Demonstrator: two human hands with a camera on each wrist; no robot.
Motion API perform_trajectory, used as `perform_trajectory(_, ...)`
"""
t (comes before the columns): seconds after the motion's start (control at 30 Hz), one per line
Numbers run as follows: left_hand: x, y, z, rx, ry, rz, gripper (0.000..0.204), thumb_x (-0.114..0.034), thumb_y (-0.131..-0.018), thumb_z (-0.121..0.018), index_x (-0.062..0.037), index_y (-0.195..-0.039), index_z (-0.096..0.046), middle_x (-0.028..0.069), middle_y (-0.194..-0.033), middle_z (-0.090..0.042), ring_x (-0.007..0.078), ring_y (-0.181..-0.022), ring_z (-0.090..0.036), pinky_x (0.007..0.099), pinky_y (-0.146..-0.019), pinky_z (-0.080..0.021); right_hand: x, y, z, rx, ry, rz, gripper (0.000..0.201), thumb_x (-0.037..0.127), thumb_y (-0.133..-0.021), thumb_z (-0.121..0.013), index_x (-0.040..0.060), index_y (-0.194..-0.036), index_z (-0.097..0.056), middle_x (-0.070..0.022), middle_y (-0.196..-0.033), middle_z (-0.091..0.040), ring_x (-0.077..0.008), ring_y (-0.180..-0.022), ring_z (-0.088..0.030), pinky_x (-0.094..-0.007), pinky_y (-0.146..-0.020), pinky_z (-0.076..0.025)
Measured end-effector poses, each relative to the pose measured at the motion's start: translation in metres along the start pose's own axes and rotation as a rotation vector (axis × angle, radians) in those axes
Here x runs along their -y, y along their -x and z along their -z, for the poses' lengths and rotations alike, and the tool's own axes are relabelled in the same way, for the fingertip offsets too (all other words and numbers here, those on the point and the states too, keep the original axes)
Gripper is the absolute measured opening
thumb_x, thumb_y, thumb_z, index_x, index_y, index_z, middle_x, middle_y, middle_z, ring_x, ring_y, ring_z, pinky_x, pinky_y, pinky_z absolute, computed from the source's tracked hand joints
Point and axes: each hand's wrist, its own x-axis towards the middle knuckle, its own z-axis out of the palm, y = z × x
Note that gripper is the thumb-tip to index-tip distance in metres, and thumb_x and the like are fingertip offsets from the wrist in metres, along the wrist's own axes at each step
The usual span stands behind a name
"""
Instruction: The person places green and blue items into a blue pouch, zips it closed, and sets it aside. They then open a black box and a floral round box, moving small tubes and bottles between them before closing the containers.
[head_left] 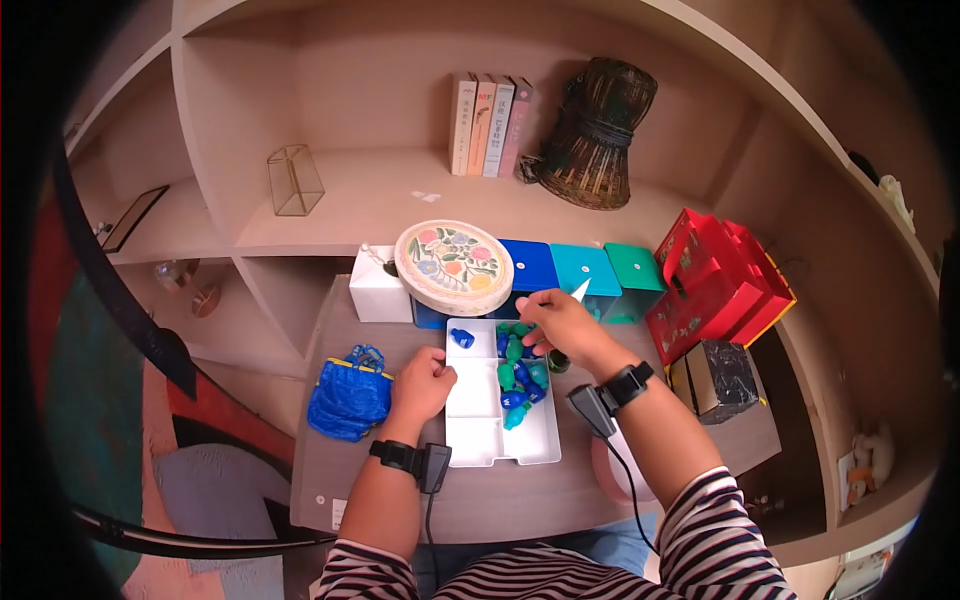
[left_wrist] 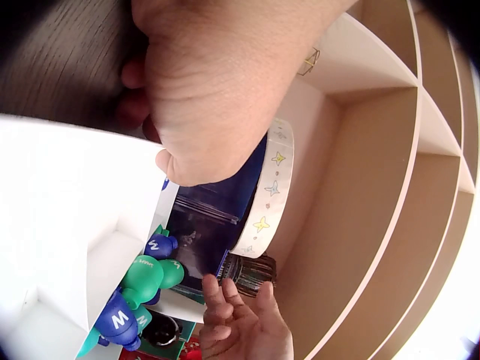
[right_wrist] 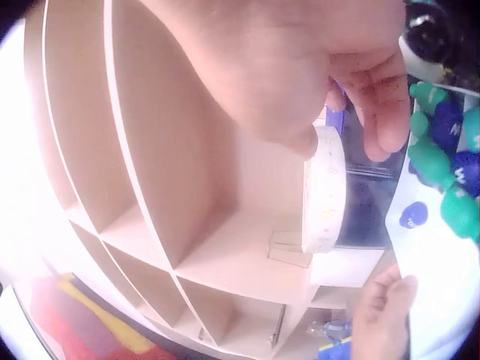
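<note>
A white compartment tray [head_left: 473, 392] lies on the table in the head view. My left hand [head_left: 421, 386] holds its left rim, thumb at the edge and fingers curled. One small blue bulb-shaped piece with white lettering [head_left: 462, 338] sits in the back left compartment. Several blue, teal and green pieces of the same shape [left_wrist: 142, 279] fill the tray's right side. Above the back right of the tray, my right hand [head_left: 572, 328] hovers with loosely bent, spread fingers and nothing in them. Just beyond it stand a blue box [head_left: 528, 264], a teal box [head_left: 584, 270] and a green box [head_left: 632, 266].
A round floral box [head_left: 455, 266] rests over the boxes beside a white box [head_left: 378, 288]. A blue bag [head_left: 350, 395] lies left of the tray. On the right are red gift bags [head_left: 715, 285] and a black-sided box [head_left: 722, 380]. Shelving with books [head_left: 490, 125] rises behind.
</note>
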Motion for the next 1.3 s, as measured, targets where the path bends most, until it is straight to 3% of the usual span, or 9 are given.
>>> perform_trajectory(0.1,0.000,0.000,0.000,0.002,-0.005,-0.004,0.035,-0.025,-0.082,-0.069,-0.0066,-0.112,-0.067,0.0101,-0.087,-0.073,0.0315,-0.088,-0.071,0.0424,-0.079,-0.054,0.012,-0.008,-0.016,0.122,-0.076,-0.052,0.065,0.046,-0.099,-0.061,-0.0076,-0.133,-0.047,-0.0162,-0.113,-0.063,-0.0180,-0.074,-0.068,-0.0285,-0.057,-0.056)
perform_trajectory(0.2,-0.001,0.001,-0.002,-0.031,-0.008,-0.050,0.033,-0.019,-0.082,-0.071,-0.0011,-0.110,-0.066,0.0105,-0.080,-0.072,0.0263,-0.077,-0.071,0.0386,-0.072,-0.054,0.027,-0.003,-0.034,-0.064,0.006,-0.065,0.075,0.048,-0.099,-0.060,-0.0102,-0.139,-0.036,-0.0182,-0.108,-0.062,-0.0203,-0.072,-0.068,-0.0310,-0.055,-0.057)
perform_trajectory(0.43,-0.003,0.003,-0.001,-0.031,0.006,-0.032,0.035,-0.019,-0.082,-0.071,-0.0015,-0.111,-0.066,0.0103,-0.081,-0.072,0.0262,-0.078,-0.071,0.0383,-0.073,-0.054,0.021,-0.031,-0.047,-0.130,-0.284,-0.083,0.077,0.039,-0.098,-0.064,-0.0184,-0.139,-0.031,-0.0160,-0.098,-0.064,-0.0201,-0.064,-0.067,-0.0304,-0.049,-0.058)
perform_trajectory(0.6,-0.001,0.001,-0.002,-0.035,-0.003,-0.034,0.035,-0.020,-0.081,-0.071,-0.0015,-0.111,-0.065,0.0102,-0.082,-0.072,0.0259,-0.078,-0.071,0.0384,-0.073,-0.054,0.020,-0.035,-0.043,-0.021,-0.394,-0.118,0.043,0.026,-0.096,-0.067,-0.0095,-0.119,-0.058,-0.0116,-0.090,-0.066,-0.0159,-0.066,-0.067,-0.0262,-0.053,-0.058)
perform_trajectory(0.8,-0.004,0.001,-0.001,-0.015,-0.040,-0.035,0.036,-0.021,-0.081,-0.071,-0.0012,-0.111,-0.066,0.0110,-0.083,-0.072,0.0268,-0.078,-0.071,0.0384,-0.074,-0.054,0.025,-0.021,-0.040,0.070,-0.546,0.082,0.028,0.018,-0.095,-0.067,-0.0061,-0.107,-0.059,-0.0114,-0.092,-0.068,-0.0154,-0.068,-0.067,-0.0271,-0.059,-0.059)
perform_trajectory(1.0,-0.004,0.001,-0.001,-0.006,-0.009,-0.013,0.034,-0.024,-0.083,-0.068,-0.0055,-0.112,-0.067,0.0108,-0.084,-0.072,0.0315,-0.084,-0.071,0.0430,-0.077,-0.054,0.039,0.074,0.002,-0.076,-0.514,0.236,0.035,0.010,-0.092,-0.064,-0.0058,-0.120,-0.048,-0.0154,-0.096,-0.068,-0.0180,-0.070,-0.069,-0.0300,-0.060,-0.059)
perform_trajectory(1.1,-0.001,0.002,-0.002,-0.009,-0.001,-0.020,0.033,-0.023,-0.083,-0.069,-0.0051,-0.111,-0.067,0.0113,-0.083,-0.072,0.0309,-0.082,-0.071,0.0419,-0.075,-0.054,0.004,0.126,0.050,-0.147,-0.566,0.344,0.033,0.018,-0.095,-0.059,-0.0031,-0.119,-0.054,-0.0139,-0.101,-0.069,-0.0177,-0.068,-0.067,-0.0295,-0.059,-0.056)
perform_trajectory(1.2,0.005,-0.001,-0.005,-0.026,0.014,-0.065,0.029,-0.014,-0.086,-0.069,-0.0008,-0.111,-0.065,0.0086,-0.079,-0.070,0.0196,-0.072,-0.067,0.0341,-0.069,-0.053,-0.046,0.175,0.093,-0.405,-0.642,0.295,0.036,0.028,-0.100,-0.054,-0.0028,-0.118,-0.056,-0.0111,-0.093,-0.070,-0.0127,-0.055,-0.062,-0.0244,-0.042,-0.049)
perform_trajectory(1.3,0.017,-0.006,-0.010,-0.023,0.054,-0.067,0.030,-0.018,-0.084,-0.069,-0.0044,-0.110,-0.066,0.0102,-0.081,-0.071,0.0287,-0.077,-0.069,0.0405,-0.071,-0.053,-0.105,0.221,0.114,-0.562,-0.709,0.198,0.040,0.031,-0.099,-0.053,-0.0041,-0.117,-0.058,-0.0113,-0.086,-0.072,-0.0137,-0.044,-0.058,-0.0235,-0.037,-0.046)
